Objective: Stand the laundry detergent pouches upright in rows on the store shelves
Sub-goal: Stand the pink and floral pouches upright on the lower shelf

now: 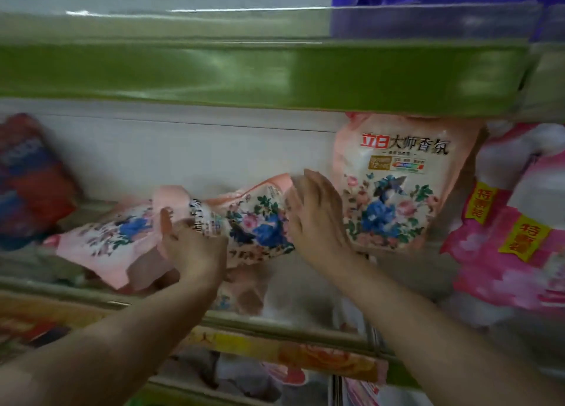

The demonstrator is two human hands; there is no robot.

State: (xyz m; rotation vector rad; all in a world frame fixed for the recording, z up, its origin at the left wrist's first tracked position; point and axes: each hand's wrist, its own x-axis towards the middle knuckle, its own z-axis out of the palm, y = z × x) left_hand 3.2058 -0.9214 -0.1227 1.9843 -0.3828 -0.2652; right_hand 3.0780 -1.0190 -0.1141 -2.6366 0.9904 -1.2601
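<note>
Two bare hands work at a green-edged store shelf (275, 78). The left hand (192, 246) pinches the crumpled top of a pale pink floral detergent pouch (256, 222) that leans over on its side. The right hand (318, 213), fingers spread flat, presses against that pouch's right end. Just to the right, a matching pink floral pouch with printed characters (397, 185) stands upright. Another floral pouch (104, 237) lies flat at left.

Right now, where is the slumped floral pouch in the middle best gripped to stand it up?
By its top edge: the slumped floral pouch lies tilted, top leaning left. Left hand pinches that end from the front, while right hand steadies its right side beside the upright pouch.
</note>
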